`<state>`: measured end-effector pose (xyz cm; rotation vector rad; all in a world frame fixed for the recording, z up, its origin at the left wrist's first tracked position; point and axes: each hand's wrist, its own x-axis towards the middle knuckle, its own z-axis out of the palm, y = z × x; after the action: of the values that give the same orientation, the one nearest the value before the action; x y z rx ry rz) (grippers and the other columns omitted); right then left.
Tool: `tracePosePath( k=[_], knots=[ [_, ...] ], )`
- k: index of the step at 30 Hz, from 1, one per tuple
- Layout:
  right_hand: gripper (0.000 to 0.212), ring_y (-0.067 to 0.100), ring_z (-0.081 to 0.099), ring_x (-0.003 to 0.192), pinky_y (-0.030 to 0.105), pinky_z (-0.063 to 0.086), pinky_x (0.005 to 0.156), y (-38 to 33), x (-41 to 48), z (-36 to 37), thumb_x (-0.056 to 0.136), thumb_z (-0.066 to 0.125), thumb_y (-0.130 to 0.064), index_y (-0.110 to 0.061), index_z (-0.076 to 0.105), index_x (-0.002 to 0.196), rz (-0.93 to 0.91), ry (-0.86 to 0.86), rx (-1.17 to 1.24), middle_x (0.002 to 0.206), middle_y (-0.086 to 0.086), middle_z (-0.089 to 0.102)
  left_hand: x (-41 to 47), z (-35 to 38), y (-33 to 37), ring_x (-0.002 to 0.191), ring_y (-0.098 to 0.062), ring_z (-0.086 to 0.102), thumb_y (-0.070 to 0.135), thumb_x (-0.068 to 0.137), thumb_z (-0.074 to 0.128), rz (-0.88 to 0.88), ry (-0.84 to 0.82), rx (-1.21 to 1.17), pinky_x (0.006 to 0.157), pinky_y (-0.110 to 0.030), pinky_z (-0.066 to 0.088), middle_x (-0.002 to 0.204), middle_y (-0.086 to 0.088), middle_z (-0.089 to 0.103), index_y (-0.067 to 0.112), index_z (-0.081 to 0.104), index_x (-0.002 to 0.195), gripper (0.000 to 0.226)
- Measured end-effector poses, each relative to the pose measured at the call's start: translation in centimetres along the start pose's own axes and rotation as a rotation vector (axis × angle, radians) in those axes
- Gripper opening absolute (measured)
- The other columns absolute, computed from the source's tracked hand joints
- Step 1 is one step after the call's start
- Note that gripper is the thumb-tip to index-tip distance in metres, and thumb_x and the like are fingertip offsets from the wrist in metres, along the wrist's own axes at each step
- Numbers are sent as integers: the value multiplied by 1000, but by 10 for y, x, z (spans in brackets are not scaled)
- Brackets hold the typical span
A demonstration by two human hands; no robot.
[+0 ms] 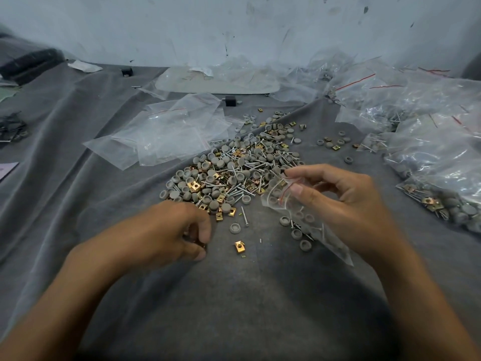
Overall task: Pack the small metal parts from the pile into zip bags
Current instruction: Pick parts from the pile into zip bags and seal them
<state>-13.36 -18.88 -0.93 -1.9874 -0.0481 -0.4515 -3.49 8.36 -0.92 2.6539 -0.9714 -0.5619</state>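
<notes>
A pile of small parts (234, 168), grey caps, brass clips and silver screws, lies on the grey cloth (234, 295) in the middle. My right hand (346, 204) pinches the mouth of a clear zip bag (312, 225) with a red seal line; the bag holds several caps and screws and droops onto the cloth. My left hand (171, 227) sits at the pile's near edge, its fingers curled round small parts that are mostly hidden. A loose brass clip (239, 246), a grey cap (235, 227) and a screw (245, 220) lie between my hands.
Empty zip bags (166, 131) are spread out left of the pile. Filled bags (432, 152) heap up along the right side. A white tray (218, 79) stands by the back wall. Small black blocks (230, 100) and dark items (13, 128) lie at the left.
</notes>
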Motion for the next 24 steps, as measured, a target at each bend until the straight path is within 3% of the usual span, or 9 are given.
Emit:
tracePosePath(
  k=[4,7,9,15,17,20,24],
  knots=[
    [24,8,68,93,44,57,86,2,-1,0,89,75,-19,-35,76,108,-1,-15,11,96,-21,74,4,0,2,74,7,58,31,82,82,36,132,-139,61,-8,42,83,29,64,35,66,81,16],
    [25,0,68,93,19,54,75,4,0,2,89,76,-18,-36,76,105,-20,-60,21,98,-23,74,9,3,12,69,0,60,24,85,79,97,314,-333,60,-13,44,83,21,68,34,68,84,15],
    [26,-4,67,95,11,51,74,5,0,4,88,76,-16,-36,76,105,-38,-88,23,102,-22,74,14,9,23,70,-6,62,21,87,78,157,400,-460,64,-20,49,85,15,70,31,70,89,14],
    [23,4,70,100,15,53,83,6,1,12,87,76,-23,-30,76,109,-83,-146,-18,102,-18,74,25,26,57,70,-12,63,22,86,79,300,513,-723,62,-30,53,81,10,70,28,71,96,14],
    [23,4,70,98,13,53,79,7,1,11,88,77,-20,-30,77,108,-72,-140,-3,101,-17,75,27,26,58,73,-15,66,30,84,78,275,529,-718,64,-34,54,82,8,71,28,70,98,16],
    [25,-1,69,95,11,51,77,8,1,10,88,78,-14,-32,77,105,-46,-101,17,102,-19,75,23,14,42,66,-7,62,34,88,74,211,579,-489,61,-21,47,80,15,68,33,68,92,7],
    [25,-2,67,95,11,50,77,8,0,9,89,77,-15,-36,77,104,-33,-98,17,102,-20,75,7,-7,8,72,7,60,36,89,72,39,360,-167,56,-14,39,83,32,65,39,67,84,8]
  ],
)
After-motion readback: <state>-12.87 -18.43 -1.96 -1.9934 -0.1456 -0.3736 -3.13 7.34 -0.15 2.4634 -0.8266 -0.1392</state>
